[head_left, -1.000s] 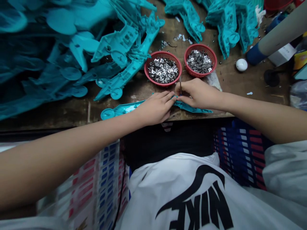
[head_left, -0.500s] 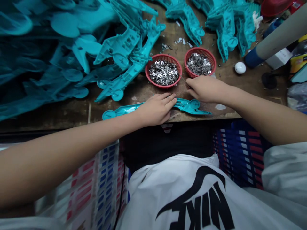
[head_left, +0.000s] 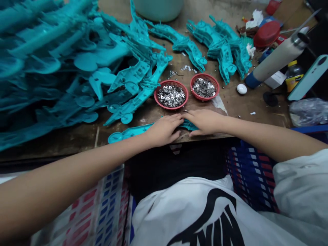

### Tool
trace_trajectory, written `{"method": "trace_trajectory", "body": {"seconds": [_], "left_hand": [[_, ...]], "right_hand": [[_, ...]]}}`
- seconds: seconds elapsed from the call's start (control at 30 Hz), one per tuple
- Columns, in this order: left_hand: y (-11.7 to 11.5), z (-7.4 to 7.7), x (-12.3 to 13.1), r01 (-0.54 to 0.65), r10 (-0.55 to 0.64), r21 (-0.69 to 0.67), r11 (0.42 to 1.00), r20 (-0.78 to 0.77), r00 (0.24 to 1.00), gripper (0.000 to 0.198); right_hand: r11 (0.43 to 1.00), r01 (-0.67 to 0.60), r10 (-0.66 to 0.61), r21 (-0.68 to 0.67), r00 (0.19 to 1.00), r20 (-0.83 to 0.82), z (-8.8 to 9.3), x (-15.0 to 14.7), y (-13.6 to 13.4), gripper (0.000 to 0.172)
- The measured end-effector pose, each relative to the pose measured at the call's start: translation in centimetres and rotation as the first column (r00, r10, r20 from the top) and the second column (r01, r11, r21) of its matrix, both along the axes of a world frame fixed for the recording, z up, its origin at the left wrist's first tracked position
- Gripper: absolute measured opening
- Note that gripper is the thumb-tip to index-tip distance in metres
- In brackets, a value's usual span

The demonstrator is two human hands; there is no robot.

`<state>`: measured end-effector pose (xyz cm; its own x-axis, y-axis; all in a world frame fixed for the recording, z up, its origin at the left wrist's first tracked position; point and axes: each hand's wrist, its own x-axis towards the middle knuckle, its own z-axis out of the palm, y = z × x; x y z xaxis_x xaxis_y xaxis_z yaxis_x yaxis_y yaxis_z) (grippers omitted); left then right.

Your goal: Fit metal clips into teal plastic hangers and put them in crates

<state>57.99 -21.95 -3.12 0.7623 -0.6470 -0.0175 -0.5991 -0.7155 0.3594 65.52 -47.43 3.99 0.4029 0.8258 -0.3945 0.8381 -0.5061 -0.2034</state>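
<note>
My left hand [head_left: 164, 130] lies over a long turquoise moulded plastic part [head_left: 129, 132], gripping it near the table's front edge. My right hand [head_left: 203, 122] sits just beside it, fingertips nearly touching the left hand's. A thin metal tool [head_left: 186, 111] shows at those fingertips, mostly hidden. The part's middle is covered by both hands. Just beyond them stand two red plastic baskets, one [head_left: 162, 99] on the left and one [head_left: 216, 83] on the right, each filled with small silver metal clips.
A large heap of turquoise moulded parts [head_left: 51, 85] fills the left, with more [head_left: 220, 48] at the back. The scarred wooden table [head_left: 246, 107] also holds a white ball [head_left: 242, 89] and a blue-ended tube [head_left: 276, 61]. A striped crate [head_left: 252, 177] stands below.
My right hand has come back from the right basket to the part, beside my left hand. The whole view has tilted up, showing more of the table's far side.
</note>
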Motion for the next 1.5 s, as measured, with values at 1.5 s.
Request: {"method": "trace_trajectory", "body": {"seconds": [1.5], "left_hand": [[0.5, 4.1, 1.3, 0.37, -0.401, 0.191, 0.909, 0.163, 0.901, 0.022]], "right_hand": [[0.494, 0.676, -0.848, 0.547, 0.513, 0.131, -2.6, 29.7, 5.4, 0.078]]}}
